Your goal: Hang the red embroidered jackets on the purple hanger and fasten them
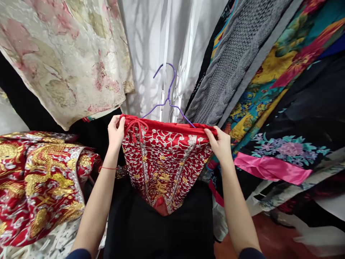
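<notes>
A red skirt (161,158) with silver and gold embroidery hangs between my hands, its waistband stretched level. My left hand (116,131) pinches the waistband's left end, beside a small tied red cord bow (138,127). At the other end, my right hand (219,142) grips the band with the thumb in front. A purple hanger (168,95) rises from behind the waistband, its hook pointing up; the lower part is hidden by the cloth. The skirt's lower part falls over my dark lap.
At left lies a red garment (51,180) with gold embroidery. A cream floral garment (70,54) hangs above it. On the right hang a grey cable-knit piece (231,61), a colourful floral cloth (266,82) and a black garment with a pink sash (272,167). A white curtain (145,39) is behind.
</notes>
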{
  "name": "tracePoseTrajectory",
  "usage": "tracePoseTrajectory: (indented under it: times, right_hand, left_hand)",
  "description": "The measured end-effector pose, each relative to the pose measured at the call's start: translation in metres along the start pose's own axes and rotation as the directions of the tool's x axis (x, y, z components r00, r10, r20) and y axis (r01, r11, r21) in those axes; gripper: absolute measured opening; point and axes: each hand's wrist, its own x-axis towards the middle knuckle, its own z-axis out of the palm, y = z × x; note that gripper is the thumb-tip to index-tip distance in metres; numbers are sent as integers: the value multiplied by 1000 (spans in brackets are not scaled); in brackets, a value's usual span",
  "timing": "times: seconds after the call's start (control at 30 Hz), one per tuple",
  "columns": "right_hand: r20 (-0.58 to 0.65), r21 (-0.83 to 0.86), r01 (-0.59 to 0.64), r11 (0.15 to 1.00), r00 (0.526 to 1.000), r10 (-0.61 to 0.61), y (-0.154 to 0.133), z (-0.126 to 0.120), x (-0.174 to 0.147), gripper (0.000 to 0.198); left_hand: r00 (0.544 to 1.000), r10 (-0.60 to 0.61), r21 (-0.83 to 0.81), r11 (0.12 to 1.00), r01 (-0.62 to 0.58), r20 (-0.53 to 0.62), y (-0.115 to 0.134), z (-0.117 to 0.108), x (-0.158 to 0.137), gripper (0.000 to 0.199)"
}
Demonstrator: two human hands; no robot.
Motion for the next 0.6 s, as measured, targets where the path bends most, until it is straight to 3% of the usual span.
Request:
tracePoseTrajectory:
  times: [0.13,0.2,0.33,0.4,0.6]
  right_hand:
    - [-194,26,22,999,981,-16,-10,0,18,52]
    - [-255,13,-3,1000,967,6,-11,4,27,53]
    - [-229,-19,-52,998,972,46,5,24,33,54]
    - [-218,-45,-76,996,974,64,15,35,32,56]
    - [-224,-183,-146,972,969,103,22,45,34,57]
  left_hand:
    - [983,140,-4,990,-141,-122,19,4,-5,22]
    - [976,179,13,984,-179,-125,23,5,-5,24]
    - [995,97,229,969,-90,-21,17,6,-9,19]
    - [996,86,343,937,-70,-30,11,6,-14,17]
    - [990,126,427,900,-85,-67,13,6,-34,25]
